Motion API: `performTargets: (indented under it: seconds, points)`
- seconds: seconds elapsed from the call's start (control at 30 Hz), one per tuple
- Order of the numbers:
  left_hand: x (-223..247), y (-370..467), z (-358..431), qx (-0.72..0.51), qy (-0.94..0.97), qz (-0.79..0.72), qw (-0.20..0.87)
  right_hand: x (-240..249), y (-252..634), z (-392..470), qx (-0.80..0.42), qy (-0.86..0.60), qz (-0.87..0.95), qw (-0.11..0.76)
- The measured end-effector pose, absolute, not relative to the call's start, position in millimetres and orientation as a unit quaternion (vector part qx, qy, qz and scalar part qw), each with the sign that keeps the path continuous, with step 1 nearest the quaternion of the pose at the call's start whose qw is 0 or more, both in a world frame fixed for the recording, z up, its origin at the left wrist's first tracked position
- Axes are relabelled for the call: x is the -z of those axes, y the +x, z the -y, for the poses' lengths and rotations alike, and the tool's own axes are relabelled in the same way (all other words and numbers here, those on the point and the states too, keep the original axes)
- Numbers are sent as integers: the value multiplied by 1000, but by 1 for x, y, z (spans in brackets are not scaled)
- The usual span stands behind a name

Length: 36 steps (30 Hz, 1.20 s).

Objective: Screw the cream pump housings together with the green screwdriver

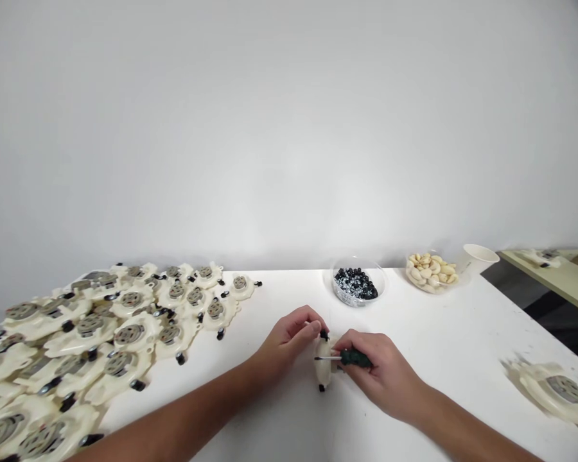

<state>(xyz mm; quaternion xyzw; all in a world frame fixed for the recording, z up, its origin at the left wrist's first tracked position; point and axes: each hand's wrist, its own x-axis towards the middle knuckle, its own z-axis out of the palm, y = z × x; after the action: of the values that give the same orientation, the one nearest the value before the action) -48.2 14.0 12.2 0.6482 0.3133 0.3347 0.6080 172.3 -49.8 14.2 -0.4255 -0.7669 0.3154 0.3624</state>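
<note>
A cream plastic housing [322, 372] stands on edge on the white table, with a black piece at its top and another at its bottom. My left hand [296, 333] pinches the black piece at the top of the housing. In my right hand [378, 372] is a screwdriver with a dark green handle [356, 359]; its metal shaft lies across the housing, pointing left. The fingers of my right hand also come close to the housing's right side; whether they touch it I cannot tell.
Many similar housings [130, 333] are heaped at the left. Toward the back stand a clear bowl of black parts [356, 283], a bowl of cream pieces [431, 273] and a white cup [479, 256]. Another housing [553, 388] lies at the right.
</note>
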Motion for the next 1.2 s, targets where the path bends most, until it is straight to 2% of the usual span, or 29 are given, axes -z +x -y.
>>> performTargets:
  seconds: [0.33, 0.83, 0.93, 1.2]
  points:
    - [-3, -49, -14, -332, 625, -380, 595, -12, 172, 48, -316, -451, 755, 355]
    - [-4, -47, -16, -343, 613, -371, 607, -13, 170, 46, -339, -469, 732, 361]
    - [-9, -47, -12, -353, 641, -399, 552, -12, 169, 46, -341, -470, 730, 361]
    - [-13, -46, -3, -385, 752, -423, 328, -12, 170, 46, -335, -459, 736, 368]
